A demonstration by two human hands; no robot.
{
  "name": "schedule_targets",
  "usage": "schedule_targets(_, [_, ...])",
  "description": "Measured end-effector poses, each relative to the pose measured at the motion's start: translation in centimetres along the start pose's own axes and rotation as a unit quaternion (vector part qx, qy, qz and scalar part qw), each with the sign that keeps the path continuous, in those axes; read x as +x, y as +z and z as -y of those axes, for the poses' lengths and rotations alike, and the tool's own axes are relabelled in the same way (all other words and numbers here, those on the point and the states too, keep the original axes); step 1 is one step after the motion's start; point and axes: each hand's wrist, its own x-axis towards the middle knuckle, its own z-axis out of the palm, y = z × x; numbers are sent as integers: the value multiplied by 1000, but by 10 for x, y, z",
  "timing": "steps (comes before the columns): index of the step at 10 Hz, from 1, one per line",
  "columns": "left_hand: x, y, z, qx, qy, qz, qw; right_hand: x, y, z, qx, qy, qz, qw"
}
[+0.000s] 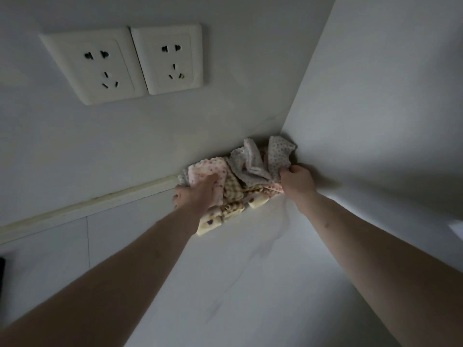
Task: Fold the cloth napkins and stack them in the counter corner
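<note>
Both my forearms reach out over the pale tabletop (250, 284) toward the corner where the 2 walls meet. Cloth napkins (240, 179) lie there in a rumpled heap, touching the back wall and pushed close to the side wall: a pink dotted one on the left, grey dotted ones bunched upright at the right, and checked and cream ones underneath, spilling toward me. My left hand (198, 194) presses down on the pink napkin, fingers curled over its edge. My right hand (297, 181) is clenched on a grey dotted napkin, pinching its lower edge. I judge folding not yet done. Pulling 1 napkin free could drag its neighbours off the heap, since they are tangled together. Above, 2 wall sockets (127, 62) sit side by side.
</note>
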Motion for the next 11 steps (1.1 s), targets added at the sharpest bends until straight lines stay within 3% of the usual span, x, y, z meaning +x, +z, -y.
schedule_targets(5, [-18,-31,2,23,52,20,998,-25,-16,12,-37,-62,-33,997])
schedule_targets(7, [-29,-49,13,52,121,40,990,-60,-6,10,-97,-249,-125,955])
schedule_targets(8, [-37,-58,18,64,143,50,986,-72,4,14,-210,-305,-72,926])
schedule_targets(9, [-46,-68,24,75,156,61,983,-83,13,15,-323,-245,47,913])
schedule_targets(11, [-68,-96,36,105,202,66,971,-116,10,22,-249,-283,-25,926])
